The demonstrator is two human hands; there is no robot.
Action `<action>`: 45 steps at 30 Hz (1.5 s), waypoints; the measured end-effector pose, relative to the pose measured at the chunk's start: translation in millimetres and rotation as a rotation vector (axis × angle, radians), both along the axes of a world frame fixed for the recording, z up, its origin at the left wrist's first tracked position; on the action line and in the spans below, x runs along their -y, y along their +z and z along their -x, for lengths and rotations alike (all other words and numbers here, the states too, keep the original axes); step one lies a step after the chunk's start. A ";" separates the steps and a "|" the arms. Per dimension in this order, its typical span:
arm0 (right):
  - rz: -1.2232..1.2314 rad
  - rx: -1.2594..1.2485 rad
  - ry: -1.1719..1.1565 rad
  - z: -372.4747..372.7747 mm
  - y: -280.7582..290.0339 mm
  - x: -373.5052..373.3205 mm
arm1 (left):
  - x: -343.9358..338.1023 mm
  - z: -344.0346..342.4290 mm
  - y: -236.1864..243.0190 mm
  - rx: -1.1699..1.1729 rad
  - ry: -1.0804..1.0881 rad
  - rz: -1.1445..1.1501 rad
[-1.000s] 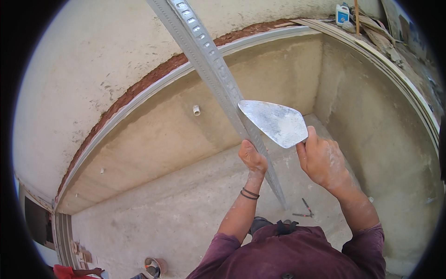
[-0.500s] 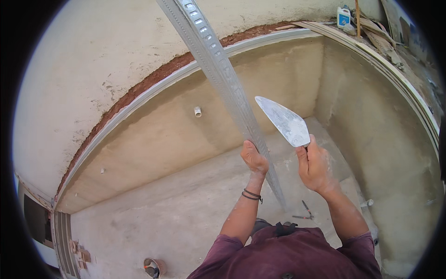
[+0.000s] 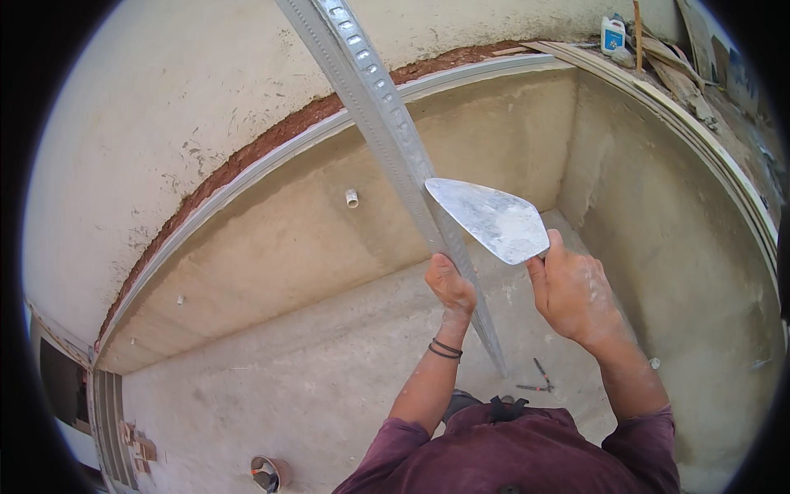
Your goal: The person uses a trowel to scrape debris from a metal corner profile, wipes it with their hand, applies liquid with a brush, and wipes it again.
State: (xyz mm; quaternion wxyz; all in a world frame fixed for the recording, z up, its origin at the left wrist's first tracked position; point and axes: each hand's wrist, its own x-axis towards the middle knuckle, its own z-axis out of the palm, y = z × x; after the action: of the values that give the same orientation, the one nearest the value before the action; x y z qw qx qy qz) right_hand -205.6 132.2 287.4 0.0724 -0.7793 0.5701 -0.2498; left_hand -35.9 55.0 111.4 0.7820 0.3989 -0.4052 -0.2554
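The right hand (image 3: 578,288) has its fingers curled closed around the handle of a trowel (image 3: 492,221), thumb pressed along the near side, so the handle is almost hidden. The trowel's blade is broad, silvery and tapered, smeared with whitish residue, and points left and away from the person; its tip meets the edge of a metal channel (image 3: 387,123) in this view, though actual contact cannot be told.

The left hand (image 3: 450,284) has its fingers closed around that channel, the thumb showing and the rest partly hidden. The channel is long, grey and straight, with a row of shiny embossed slots along one face; it slants from beyond the upper edge down over the concrete floor (image 3: 271,387).

Below it on the floor lies a dark V-shaped tool (image 3: 541,380) with orange marks. Farther left stands a brownish bucket (image 3: 285,473) holding grey and dark items with an orange spot, too small to identify. At the upper right, a white jug (image 3: 612,34) with a blue label stands near a wooden stake (image 3: 638,37); its contents cannot be seen.
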 end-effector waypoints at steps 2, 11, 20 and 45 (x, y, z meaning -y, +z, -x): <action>-0.020 0.005 -0.016 -1.8 1.7 2.6 | 0.2 2.5 -3.8 0.026 0.043 -0.015; 0.009 0.602 0.150 -25.7 -51.3 20.0 | 7.4 10.3 7.3 -0.005 0.022 0.026; 0.126 0.296 0.055 -8.9 -39.1 0.4 | 4.5 6.8 -1.1 -0.036 -0.035 0.043; 0.075 0.624 0.156 -1.6 -89.7 -13.3 | -3.7 0.7 -5.9 -0.019 -0.121 -0.009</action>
State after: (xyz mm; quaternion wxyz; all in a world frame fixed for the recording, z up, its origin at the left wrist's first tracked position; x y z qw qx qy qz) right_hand -204.0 145.5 197.8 0.2338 -0.7088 0.4491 -0.4912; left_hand -36.6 58.7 105.5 0.7669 0.3748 -0.4202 -0.3079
